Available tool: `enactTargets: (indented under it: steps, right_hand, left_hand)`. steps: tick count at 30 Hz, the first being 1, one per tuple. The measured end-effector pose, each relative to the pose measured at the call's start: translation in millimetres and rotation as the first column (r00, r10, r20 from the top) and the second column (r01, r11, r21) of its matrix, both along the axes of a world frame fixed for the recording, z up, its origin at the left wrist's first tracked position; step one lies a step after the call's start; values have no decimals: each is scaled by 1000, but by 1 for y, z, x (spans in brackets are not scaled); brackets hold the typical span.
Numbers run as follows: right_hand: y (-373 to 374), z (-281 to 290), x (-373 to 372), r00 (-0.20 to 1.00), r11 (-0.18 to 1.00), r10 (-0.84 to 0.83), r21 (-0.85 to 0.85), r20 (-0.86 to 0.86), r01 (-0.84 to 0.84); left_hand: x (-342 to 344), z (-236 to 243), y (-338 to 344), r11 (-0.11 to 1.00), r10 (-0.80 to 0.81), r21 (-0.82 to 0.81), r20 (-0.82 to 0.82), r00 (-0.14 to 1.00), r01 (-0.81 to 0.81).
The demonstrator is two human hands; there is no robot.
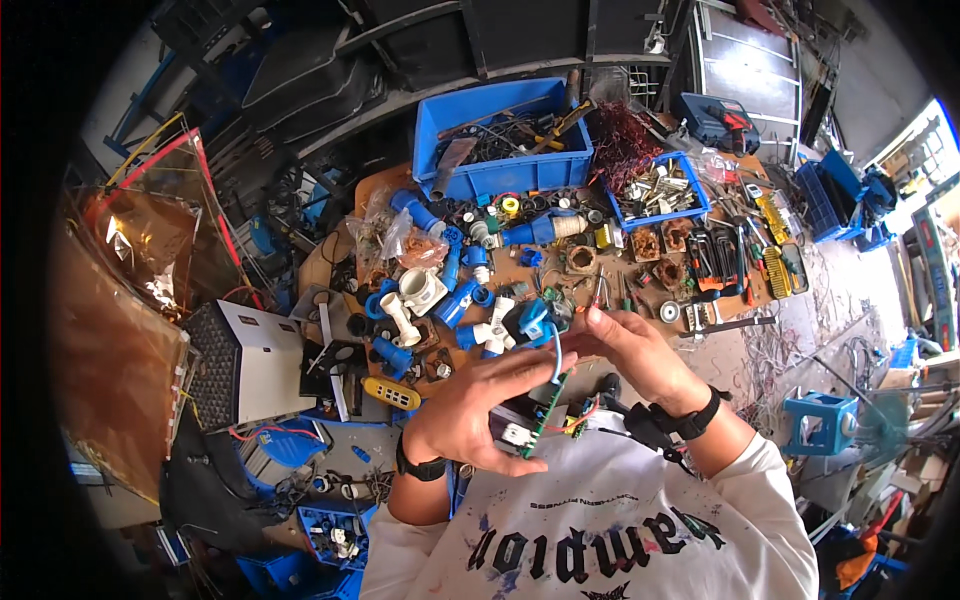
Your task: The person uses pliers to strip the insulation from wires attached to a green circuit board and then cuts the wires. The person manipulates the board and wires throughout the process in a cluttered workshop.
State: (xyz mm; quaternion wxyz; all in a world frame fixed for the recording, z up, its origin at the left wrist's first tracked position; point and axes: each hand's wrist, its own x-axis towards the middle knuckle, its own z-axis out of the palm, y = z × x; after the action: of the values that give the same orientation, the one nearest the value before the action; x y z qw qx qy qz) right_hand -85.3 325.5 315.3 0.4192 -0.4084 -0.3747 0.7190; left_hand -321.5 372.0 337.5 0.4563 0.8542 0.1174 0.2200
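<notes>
Cluttered workbench [520, 275]: blue crate [505, 135] of wires (tangled), blue bin [655, 190] of metal bits.

Green circuit board [545, 415] edge-on, blue wire [556, 352] looping above

hands [560, 385] holding green circuit board [545, 412], cluttered workbench [520, 270]

Daylight pours in from the doorway [925, 170], well to the right of the big blue crate [505, 135], and it burns out to near white there. The counter [540, 270] just below the crate is evenly lit, colours strong, shadows soft and short. Left of the crate the corner sinks into gloom. The crinkled plastic sheet [140, 270] far left catches small glints. Straight edges bow toward the black round rim, where detail smears. The centre stays fairly sharp.
</notes>
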Motion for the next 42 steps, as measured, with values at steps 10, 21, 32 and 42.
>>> enactTargets:
  steps: [10,21,32,42]
  right_hand:
    - [12,4,-18,953,983,-178,7,-246,186]
    - [14,9,-23,854,946,-249,72,-457,315]
    - [14,17,-19,861,947,-254,70,-441,315]
    - [18,33,-19,893,975,-165,68,-418,212]
  left_hand:
    - [1,12,-20,912,329,335,-258,908,-235]
    - [11,3,-21,846,512,306,-243,824,-436]
    - [23,-12,-25,817,543,256,-40,839,-516]
    - [29,-31,-31,822,528,170,129,840,-543]
